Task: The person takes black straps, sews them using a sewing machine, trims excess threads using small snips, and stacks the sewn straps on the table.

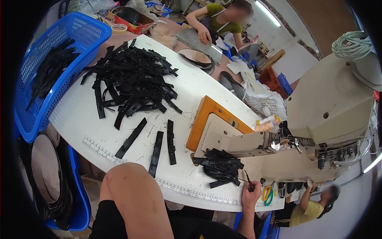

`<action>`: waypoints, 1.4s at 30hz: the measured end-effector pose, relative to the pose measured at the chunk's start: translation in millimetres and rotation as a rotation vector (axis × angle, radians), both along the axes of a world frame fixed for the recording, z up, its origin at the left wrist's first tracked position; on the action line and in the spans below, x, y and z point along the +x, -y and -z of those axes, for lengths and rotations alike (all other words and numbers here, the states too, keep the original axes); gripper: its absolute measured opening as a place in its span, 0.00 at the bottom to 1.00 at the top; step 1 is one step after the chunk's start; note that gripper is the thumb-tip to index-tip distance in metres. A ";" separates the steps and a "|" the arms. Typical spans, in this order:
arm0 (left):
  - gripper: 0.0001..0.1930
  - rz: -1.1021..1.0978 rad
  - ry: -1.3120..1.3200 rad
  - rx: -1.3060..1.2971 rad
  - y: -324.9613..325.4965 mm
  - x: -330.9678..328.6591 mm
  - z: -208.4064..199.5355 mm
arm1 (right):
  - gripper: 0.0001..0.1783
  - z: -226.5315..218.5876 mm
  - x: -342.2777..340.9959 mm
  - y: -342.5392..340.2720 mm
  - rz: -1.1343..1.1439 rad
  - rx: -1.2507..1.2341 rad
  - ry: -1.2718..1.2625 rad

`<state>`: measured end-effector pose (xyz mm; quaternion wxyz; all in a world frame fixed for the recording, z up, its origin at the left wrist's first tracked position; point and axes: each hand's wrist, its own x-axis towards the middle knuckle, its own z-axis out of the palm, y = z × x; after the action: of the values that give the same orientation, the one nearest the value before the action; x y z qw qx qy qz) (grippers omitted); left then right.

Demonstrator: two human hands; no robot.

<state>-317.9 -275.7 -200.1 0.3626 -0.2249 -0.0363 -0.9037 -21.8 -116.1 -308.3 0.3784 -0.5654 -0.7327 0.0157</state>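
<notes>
One bare knee (pixel 135 195) rises at the near table edge, well left of the sewing machine (pixel 314 103); a jolt from it could shove the closest strips askew. The right hand (pixel 251 195), on the machine's near side, has its fingers clamped on a slim dark piece (pixel 249 182), too small to identify; the left hand is out of view, so I cannot tell its state. Scissors (pixel 267 195) lie just beside that wrist, also on the machine's near side, and a sweep of the arm might knock them off. The bunched black strips (pixel 221 167) rest below the machine's narrow arm; being tangled, several may drag along when one is pulled. Three single strips (pixel 156 153) lie left of the machine, among thread scraps (pixel 153 125) that could cling. Farther left of it, the big heap (pixel 131 75) looks loose enough to slide.
</notes>
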 end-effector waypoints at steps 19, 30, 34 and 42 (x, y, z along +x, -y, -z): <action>0.08 -0.063 0.014 0.043 7.4 6.2 0.1 | 0.09 -0.1 1.9 21.1 0.041 -0.051 0.005; 0.08 -0.119 -0.160 0.120 17.3 -17.8 -42.5 | 0.09 -35.4 5.1 34.4 -0.008 -0.016 -0.007; 0.08 -0.089 -0.235 0.156 9.4 -12.1 -73.5 | 0.09 -55.7 15.8 28.9 -0.022 -0.016 -0.037; 0.08 0.044 -0.380 0.210 -20.9 6.2 -137.8 | 0.09 -99.3 32.4 2.8 -0.101 0.061 0.011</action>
<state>-311.7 -254.8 -62.3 0.3645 -0.3528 0.1321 -0.8516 10.6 -119.0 -209.0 0.3904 -0.5160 -0.7624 0.0093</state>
